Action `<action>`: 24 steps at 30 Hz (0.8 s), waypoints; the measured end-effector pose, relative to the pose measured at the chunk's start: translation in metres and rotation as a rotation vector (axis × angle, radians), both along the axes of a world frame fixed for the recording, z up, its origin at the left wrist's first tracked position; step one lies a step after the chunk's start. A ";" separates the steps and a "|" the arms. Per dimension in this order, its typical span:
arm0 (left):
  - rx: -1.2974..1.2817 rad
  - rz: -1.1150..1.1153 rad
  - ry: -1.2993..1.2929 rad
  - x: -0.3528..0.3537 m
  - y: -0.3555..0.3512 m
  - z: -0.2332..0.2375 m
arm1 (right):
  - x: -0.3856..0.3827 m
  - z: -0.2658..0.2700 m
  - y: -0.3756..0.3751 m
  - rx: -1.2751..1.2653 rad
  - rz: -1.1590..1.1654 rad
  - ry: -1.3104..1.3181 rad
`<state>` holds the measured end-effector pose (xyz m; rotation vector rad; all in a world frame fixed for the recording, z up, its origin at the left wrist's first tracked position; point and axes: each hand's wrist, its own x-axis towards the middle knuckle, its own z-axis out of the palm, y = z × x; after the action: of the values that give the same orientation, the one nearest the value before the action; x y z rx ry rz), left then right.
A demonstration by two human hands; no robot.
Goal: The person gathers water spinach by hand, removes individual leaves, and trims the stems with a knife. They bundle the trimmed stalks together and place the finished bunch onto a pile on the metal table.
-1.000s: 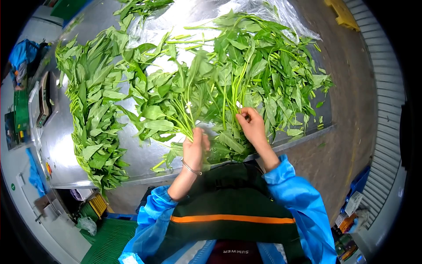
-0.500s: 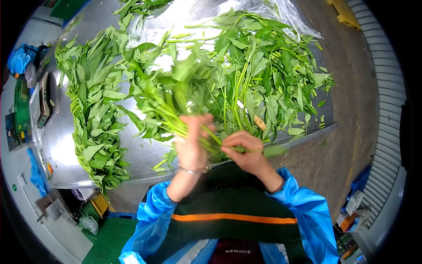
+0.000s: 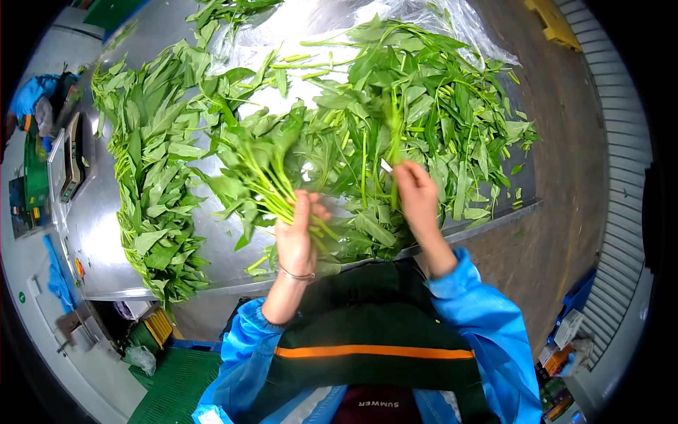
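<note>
Head view. The left hand (image 3: pixel 296 237) is closed around the stalk ends of a bunch (image 3: pixel 258 166) of leafy greens. The bunch is held above the near edge of the table (image 3: pixel 95 240), with its leaves fanning up and to the left and its stalks meeting in the fist. A bracelet (image 3: pixel 296 274) sits on the left wrist.

The right hand (image 3: pixel 417 192) is raised just to the right of the bunch, apart from the left hand. Its fingertips pinch a single stem (image 3: pixel 393 141), whose pale cut end shows at the thumb. The stem runs upward from the hand, over the pile (image 3: pixel 445 99).

The pile is loose greens spread over the middle and right of the table, reaching its near edge. It lies partly on a clear plastic sheet (image 3: pixel 431 18) at the far side. A separate row (image 3: pixel 152 169) of greens runs along the left part of the table, well apart from both hands.

A green crate (image 3: pixel 176 381) stands on the floor below the table's left end.
</note>
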<state>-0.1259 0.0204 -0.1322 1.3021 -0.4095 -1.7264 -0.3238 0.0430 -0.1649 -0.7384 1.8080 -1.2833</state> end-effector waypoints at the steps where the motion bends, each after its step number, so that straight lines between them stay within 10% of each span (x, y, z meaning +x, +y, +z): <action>1: -0.098 -0.022 -0.088 0.007 -0.003 0.000 | -0.004 0.023 0.002 -0.014 -0.074 -0.298; 7: -0.206 -0.233 -0.105 -0.020 0.000 0.015 | 0.005 0.033 0.024 -0.008 0.035 -0.472; 17: -0.044 -0.338 0.032 -0.011 -0.001 0.016 | 0.048 0.053 0.035 -0.316 0.459 0.458; 24: 0.040 -0.122 0.394 -0.026 -0.006 0.033 | 0.051 0.076 0.027 -0.230 0.193 -0.204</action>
<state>-0.1517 0.0147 -0.0996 0.9473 -0.2297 -2.0479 -0.2725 0.0698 -0.0889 -0.8513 1.4063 -1.3957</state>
